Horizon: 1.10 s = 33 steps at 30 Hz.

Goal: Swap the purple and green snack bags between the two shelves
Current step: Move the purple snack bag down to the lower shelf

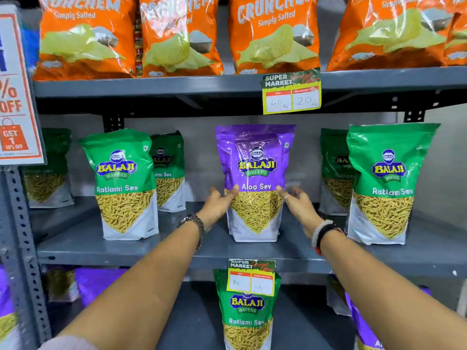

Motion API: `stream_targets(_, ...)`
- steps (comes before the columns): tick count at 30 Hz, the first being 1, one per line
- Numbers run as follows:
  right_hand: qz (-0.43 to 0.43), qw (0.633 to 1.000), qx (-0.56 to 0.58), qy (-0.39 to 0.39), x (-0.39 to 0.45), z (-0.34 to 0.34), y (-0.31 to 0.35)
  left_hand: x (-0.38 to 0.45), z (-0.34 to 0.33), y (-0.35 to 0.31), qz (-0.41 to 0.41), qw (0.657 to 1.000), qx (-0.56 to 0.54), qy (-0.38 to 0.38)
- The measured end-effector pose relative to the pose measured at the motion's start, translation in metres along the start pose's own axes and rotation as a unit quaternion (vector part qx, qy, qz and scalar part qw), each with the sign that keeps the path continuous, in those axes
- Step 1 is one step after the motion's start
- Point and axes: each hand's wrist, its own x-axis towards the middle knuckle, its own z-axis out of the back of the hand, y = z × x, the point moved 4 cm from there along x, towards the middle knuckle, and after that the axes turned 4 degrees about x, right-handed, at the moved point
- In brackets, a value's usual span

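A purple Aloo Sev bag (255,157) stands upright at the centre of the middle shelf (177,251), between green Ratlami Sev bags (121,173) (386,178). My left hand (218,202) grips its left side with the thumb on the front. My right hand (297,202) holds its right side, thumb on the front, with its fingers blurred. On the lower shelf a green Ratlami Sev bag (247,309) stands at the centre, with purple bags (98,281) (364,322) to both sides, partly hidden by my arms.
More green bags (168,168) (336,168) stand behind at the back of the middle shelf. Orange chip bags (275,34) fill the top shelf. Yellow price tags (292,93) (251,277) hang from the shelf edges. A sale sign (15,97) and a perforated steel post (20,236) are at the left.
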Motion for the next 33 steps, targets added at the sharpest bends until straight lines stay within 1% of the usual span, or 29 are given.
stream_targets(1,0.003,0.999,0.037,0.010,0.000,-0.003,-0.001,0.001,-0.004,0.000,-0.014,0.999,-0.035,0.014)
stream_targets(2,-0.003,0.999,0.050,0.017,0.000,-0.006,-0.002,0.006,-0.007,0.003,-0.024,0.999,-0.044,0.022)
stream_targets(3,0.005,0.997,0.071,0.029,-0.001,-0.009,-0.002,0.006,-0.010,0.006,-0.033,0.997,-0.067,0.018)
stream_targets(4,0.004,0.997,0.067,0.034,-0.001,-0.012,-0.006,0.012,-0.015,0.012,-0.035,0.995,-0.088,0.009)
stream_targets(7,0.004,0.995,0.099,0.007,-0.003,-0.015,-0.008,0.016,-0.015,0.016,-0.037,0.990,-0.133,-0.022)
stream_targets(10,0.003,0.994,0.104,-0.019,-0.004,-0.012,-0.009,0.021,-0.013,0.024,-0.015,0.988,-0.151,-0.040)
stream_targets(13,0.016,0.994,0.104,-0.016,-0.013,-0.010,-0.005,0.016,-0.009,0.027,-0.002,0.984,-0.169,-0.052)
stream_targets(17,0.024,0.995,0.095,-0.011,-0.031,-0.014,-0.001,-0.002,0.004,0.026,-0.005,0.976,-0.207,-0.066)
stream_targets(21,0.040,0.995,0.096,0.004,-0.058,-0.026,0.010,-0.033,0.032,0.026,-0.022,0.974,-0.211,-0.076)
stream_targets(26,0.053,0.991,0.119,0.029,-0.100,-0.054,0.021,-0.084,0.069,0.033,-0.052,0.974,-0.185,-0.121)
stream_targets(29,0.065,0.990,0.121,0.035,-0.121,-0.070,0.018,-0.113,0.089,0.045,-0.065,0.973,-0.164,-0.150)
stream_targets(33,0.059,0.990,0.119,0.051,-0.149,-0.087,0.005,-0.148,0.102,0.071,-0.075,0.975,-0.133,-0.162)
